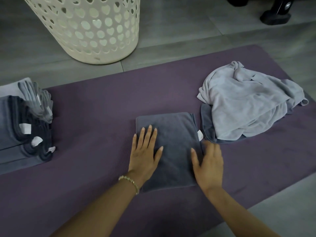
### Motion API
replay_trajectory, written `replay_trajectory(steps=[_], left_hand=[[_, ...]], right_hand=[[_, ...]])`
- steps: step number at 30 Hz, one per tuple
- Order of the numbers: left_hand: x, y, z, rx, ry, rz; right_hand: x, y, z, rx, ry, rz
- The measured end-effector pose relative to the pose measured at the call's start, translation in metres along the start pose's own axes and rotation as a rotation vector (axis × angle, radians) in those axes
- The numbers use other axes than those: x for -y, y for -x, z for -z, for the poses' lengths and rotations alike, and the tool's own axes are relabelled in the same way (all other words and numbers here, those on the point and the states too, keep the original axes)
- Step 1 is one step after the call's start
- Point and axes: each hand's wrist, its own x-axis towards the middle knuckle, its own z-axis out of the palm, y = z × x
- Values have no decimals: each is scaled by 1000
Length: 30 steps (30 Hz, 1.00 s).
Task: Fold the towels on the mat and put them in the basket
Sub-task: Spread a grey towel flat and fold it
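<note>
Left hand (145,151): flat, fingers straight and spread, pressing the left part of the dark towel (174,142); bracelet (130,182) on the wrist.
Right hand (208,161): blurred, fingers stretched out, at the dark towel's right edge, thumb on the cloth, gripping nothing.
Dark towel: folded into a rectangle, flat on the middle of the mat (102,108), with a white tag (199,135) at its right edge.
Light towel (248,103): crumpled on the mat just right of the dark towel, lying over another dark cloth (207,124).
Stack (22,127): folded grey and dark towels at the mat's left end.
Basket (89,28): cream, with heart-shaped holes, upright on the floor (188,19) beyond the mat.
</note>
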Motion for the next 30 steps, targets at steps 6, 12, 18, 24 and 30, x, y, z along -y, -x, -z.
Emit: replay_trajectory(steps=[6, 12, 18, 24, 30], left_hand=[[-8, 34, -15, 14, 12, 26], [-12, 31, -12, 66, 2, 43], [-10, 29, -8, 59, 57, 48], [4, -22, 13, 28, 84, 19], [32, -49, 15, 187, 47, 31]], right_hand=[[-2, -3, -35, 317, 277, 415], [-16, -12, -28, 405, 354, 363], [9, -15, -27, 303, 196, 340], [41, -58, -39, 373, 192, 308], [14, -80, -38, 530, 353, 248]])
